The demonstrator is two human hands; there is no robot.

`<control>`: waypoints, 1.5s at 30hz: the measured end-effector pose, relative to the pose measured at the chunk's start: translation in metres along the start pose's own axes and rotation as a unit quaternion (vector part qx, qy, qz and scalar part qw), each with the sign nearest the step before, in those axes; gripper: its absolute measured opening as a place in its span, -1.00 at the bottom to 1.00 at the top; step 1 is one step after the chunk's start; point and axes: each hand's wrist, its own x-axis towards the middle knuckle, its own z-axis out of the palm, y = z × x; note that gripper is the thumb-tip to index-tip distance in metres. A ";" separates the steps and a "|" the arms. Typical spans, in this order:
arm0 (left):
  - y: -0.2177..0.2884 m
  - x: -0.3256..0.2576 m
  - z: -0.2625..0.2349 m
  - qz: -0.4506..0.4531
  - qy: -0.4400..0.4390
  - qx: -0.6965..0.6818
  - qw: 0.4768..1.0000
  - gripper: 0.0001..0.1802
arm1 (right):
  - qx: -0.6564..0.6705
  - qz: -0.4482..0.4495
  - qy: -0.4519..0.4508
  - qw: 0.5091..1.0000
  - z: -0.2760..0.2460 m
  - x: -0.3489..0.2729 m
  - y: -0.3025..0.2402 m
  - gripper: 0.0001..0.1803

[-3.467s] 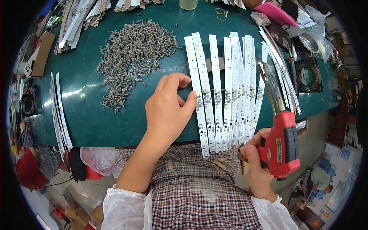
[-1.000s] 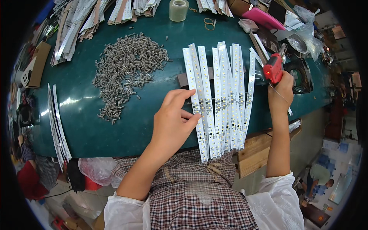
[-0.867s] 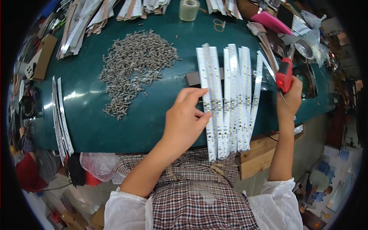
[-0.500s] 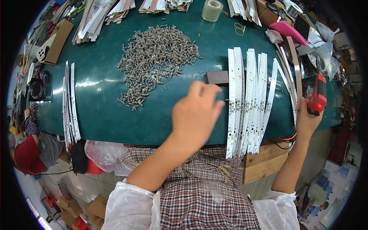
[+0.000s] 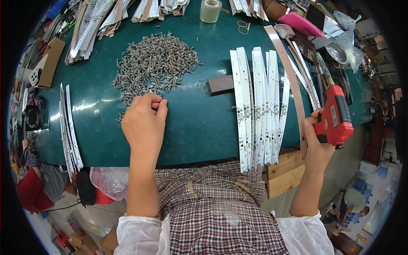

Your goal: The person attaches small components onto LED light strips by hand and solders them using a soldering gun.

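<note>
My left hand (image 5: 143, 121) is at the near edge of a pile of small metal pieces (image 5: 159, 59). Its thumb and fingers are pinched together, and anything between them is too small or hidden to make out. On the right, my right hand (image 5: 316, 142) grips a red-and-black soldering gun (image 5: 338, 117), its shaft pointing away from me. A long brownish strip (image 5: 289, 76) runs beside that hand's thumb; I cannot tell whether the hand holds it too. Between the hands, several white LED strips (image 5: 257, 106) lie side by side, reaching over the table's near edge.
A dark block (image 5: 221, 85) sits under the LED strips' left side. More white strips (image 5: 70, 127) lie at the left, and bundles (image 5: 91, 29) line the far edge. A tape roll (image 5: 210, 10), rubber bands (image 5: 243, 27) and a pink flat object (image 5: 301, 23) are farther back.
My left hand has moved left from beside the LED strips to the metal pile. My right hand has come left and slightly nearer with the soldering gun; the brownish strip has also shifted left.
</note>
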 end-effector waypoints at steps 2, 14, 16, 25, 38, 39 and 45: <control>-0.003 -0.001 0.006 0.043 0.027 0.038 0.998 -0.92 | -0.012 0.028 -0.002 1.000 0.002 -0.006 -0.011 -0.57; 0.063 -0.025 -0.012 -0.085 -0.310 -0.612 0.723 -0.93 | 0.082 0.117 -0.072 0.987 0.013 -0.040 -0.050 -0.51; 0.078 -0.035 -0.010 -0.072 -0.354 -0.686 0.631 -0.85 | 0.102 0.088 -0.055 0.989 0.022 -0.046 -0.051 -0.53; 0.099 -0.047 0.005 -0.040 -0.363 -0.750 0.551 -0.79 | 0.129 0.135 -0.116 0.976 0.021 -0.061 -0.051 -0.34; 0.099 -0.047 0.001 -0.160 -0.376 -0.656 0.635 -0.86 | 0.067 0.075 -0.069 0.993 0.027 -0.075 -0.043 -0.39; 0.098 -0.047 0.001 -0.164 -0.379 -0.650 0.639 -0.86 | 0.067 0.076 -0.069 0.992 0.029 -0.076 -0.044 -0.39; 0.094 -0.049 0.003 -0.154 -0.362 -0.660 0.640 -0.86 | 0.072 0.086 -0.086 0.990 0.035 -0.078 -0.042 -0.48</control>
